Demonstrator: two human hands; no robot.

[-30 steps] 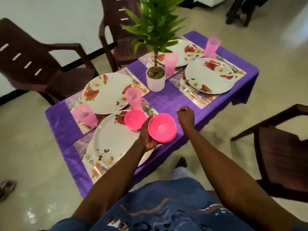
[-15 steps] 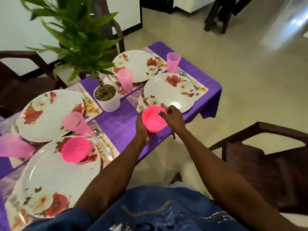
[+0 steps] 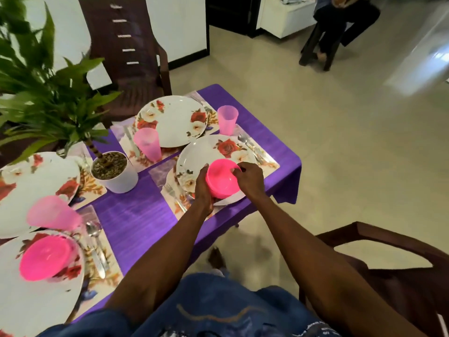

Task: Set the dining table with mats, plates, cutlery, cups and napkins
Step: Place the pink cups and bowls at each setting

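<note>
Over the near right floral plate [image 3: 206, 152] I hold a stack of pink bowls [image 3: 222, 180]. My left hand [image 3: 202, 190] grips the stack from the left and underneath. My right hand [image 3: 249, 178] pinches the top bowl's right rim. Another pink bowl [image 3: 45, 260] sits on the floral plate [image 3: 36, 302] at the near left. Pink cups [image 3: 147, 143] [image 3: 227, 119] [image 3: 52, 216] stand beside the plates. A fork [image 3: 173, 195] and a spoon [image 3: 246, 141] flank the right plate on its mat [image 3: 269, 161].
A potted plant [image 3: 114, 173] stands mid-table on the purple cloth [image 3: 136, 220]. Two more floral plates [image 3: 175, 119] [image 3: 31, 183] lie further back. Brown chairs stand at the far side [image 3: 126, 45] and near right [image 3: 393, 263]. A person [image 3: 340, 25] sits at the back.
I moved right along the table with the bowl stack, from the near left setting to above the right plate. My right hand, first a free fist, now pinches the top bowl's rim.
</note>
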